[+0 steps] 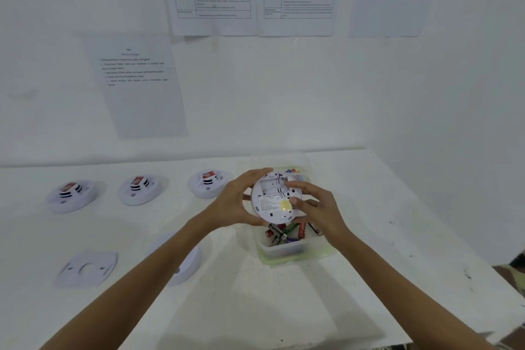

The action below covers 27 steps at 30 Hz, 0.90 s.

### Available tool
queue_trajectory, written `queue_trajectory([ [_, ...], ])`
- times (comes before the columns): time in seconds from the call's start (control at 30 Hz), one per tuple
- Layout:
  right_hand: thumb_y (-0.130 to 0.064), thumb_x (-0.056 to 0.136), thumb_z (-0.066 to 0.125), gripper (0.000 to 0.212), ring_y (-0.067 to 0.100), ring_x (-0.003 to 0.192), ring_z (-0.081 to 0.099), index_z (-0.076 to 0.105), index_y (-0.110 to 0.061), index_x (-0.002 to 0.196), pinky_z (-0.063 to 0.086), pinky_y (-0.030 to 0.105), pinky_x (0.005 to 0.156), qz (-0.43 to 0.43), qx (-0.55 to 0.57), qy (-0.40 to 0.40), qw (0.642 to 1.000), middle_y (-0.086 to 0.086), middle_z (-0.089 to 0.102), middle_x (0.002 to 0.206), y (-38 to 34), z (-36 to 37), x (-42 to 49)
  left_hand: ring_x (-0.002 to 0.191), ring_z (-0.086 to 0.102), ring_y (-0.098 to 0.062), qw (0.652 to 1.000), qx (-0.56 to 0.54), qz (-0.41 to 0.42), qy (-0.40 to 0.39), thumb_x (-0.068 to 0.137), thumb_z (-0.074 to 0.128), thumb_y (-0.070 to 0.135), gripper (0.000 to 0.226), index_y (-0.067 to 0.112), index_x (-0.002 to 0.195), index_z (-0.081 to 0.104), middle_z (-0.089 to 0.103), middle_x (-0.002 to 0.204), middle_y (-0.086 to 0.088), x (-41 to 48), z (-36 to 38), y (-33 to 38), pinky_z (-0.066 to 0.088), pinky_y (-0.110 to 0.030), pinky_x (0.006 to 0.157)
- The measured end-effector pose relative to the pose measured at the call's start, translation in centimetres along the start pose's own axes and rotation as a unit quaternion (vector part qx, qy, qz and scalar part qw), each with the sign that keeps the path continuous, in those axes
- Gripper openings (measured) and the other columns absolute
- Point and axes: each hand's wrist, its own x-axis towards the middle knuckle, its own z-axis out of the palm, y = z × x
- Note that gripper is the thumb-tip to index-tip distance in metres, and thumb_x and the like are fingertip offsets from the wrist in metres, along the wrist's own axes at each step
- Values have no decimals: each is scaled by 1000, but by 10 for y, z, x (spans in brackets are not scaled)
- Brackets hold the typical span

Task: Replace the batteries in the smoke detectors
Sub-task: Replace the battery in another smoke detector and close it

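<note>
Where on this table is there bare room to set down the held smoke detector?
Bare: the table front between the forearms; right of the battery tub; between the detector row and mounting plate. Crowded: around the tub and the lone detector left of it.

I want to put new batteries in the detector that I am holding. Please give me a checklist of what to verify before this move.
1. Round white plastic smoke detector turned with its back side toward the person: ok.
2. Firm hold: left hand grips its left rim and right hand grips its right side: ok.
3. Battery compartment uncovered: ok. Empty of old cells: cannot tell.
4. Clear plastic tub with loose mixed batteries right under the detector: ok.
5. Which batteries in the tub are fresh: cannot tell.
6. One hand free to pick a battery: not ok, both hold the detector.
</note>
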Motion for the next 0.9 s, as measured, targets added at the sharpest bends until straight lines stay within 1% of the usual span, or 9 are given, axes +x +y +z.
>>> queue_trajectory([
  [0.1, -4, 86, 62, 25, 22, 91, 67, 67, -19, 105, 59, 39, 64, 2, 13, -7, 1000, 7, 61, 110, -2, 2, 3, 118, 43, 5, 1000, -9, -12, 15, 51, 92, 21, 104, 24, 139, 37, 42, 136, 14, 0, -2, 0, 51, -13, 78],
  [0.2, -5, 86, 62, 28, 24, 90, 67, 64, -21, 109, 59, 37, 63, 7, 13, -8, 1000, 8, 60, 111, -5, 6, 9, 117, 42, 8, 1000, -12, -23, 17, 50, 92, 21, 104, 27, 138, 37, 42, 134, 18, 3, -7, -1, 48, -10, 78],
  [0.3, -7, 86, 63, 34, 25, 91, 66, 61, -26, 115, 59, 37, 64, 3, 7, -18, 1000, 3, 61, 110, -10, 6, 19, 115, 43, 11, 999, -18, -42, 18, 49, 93, 19, 103, 31, 136, 37, 44, 133, 17, 11, -13, -5, 46, -7, 79],
  [0.43, -9, 86, 63, 35, 22, 92, 65, 59, -26, 117, 59, 38, 66, -4, -4, -8, 1000, 2, 62, 105, -19, 7, 44, 111, 42, 18, 997, -38, -50, 32, 49, 92, 15, 102, 34, 132, 37, 46, 128, 19, 33, -23, -12, 44, -4, 77],
  [0.57, -9, 85, 64, 34, 25, 91, 66, 61, -27, 114, 59, 40, 67, -17, -11, 24, 1000, 3, 64, 105, -24, 6, 76, 111, 46, 9, 998, -39, -21, 34, 49, 93, 15, 101, 26, 135, 41, 50, 129, 13, 65, -38, -26, 47, -8, 75],
  [0.67, -9, 84, 66, 34, 29, 89, 67, 62, -22, 115, 59, 43, 68, -22, -26, 38, 999, 8, 64, 109, -25, 3, 103, 104, 51, 8, 999, -35, -4, 41, 47, 93, 14, 100, 20, 135, 44, 54, 123, 13, 88, -44, -40, 48, -9, 72],
  [0.73, -7, 83, 66, 35, 31, 88, 66, 63, -22, 114, 58, 47, 69, -14, -37, 40, 998, 9, 63, 110, -23, 2, 122, 96, 55, 8, 998, -29, 0, 48, 45, 94, 15, 99, 27, 130, 46, 58, 116, 16, 102, -47, -50, 49, -10, 71],
  [0.83, -3, 82, 65, 36, 27, 85, 66, 63, -22, 112, 59, 42, 70, 3, -61, 41, 997, 9, 63, 109, -18, 1, 145, 92, 56, 9, 998, -19, -3, 52, 44, 94, 18, 97, 45, 122, 43, 57, 110, 25, 118, -48, -65, 50, -11, 72],
  [0.9, -2, 81, 66, 36, 27, 87, 66, 63, -22, 110, 59, 41, 71, 9, -62, 43, 997, 10, 64, 108, -12, 1, 158, 92, 56, 10, 998, -20, -12, 52, 44, 94, 19, 97, 50, 119, 42, 57, 108, 28, 127, -48, -76, 50, -11, 73],
])
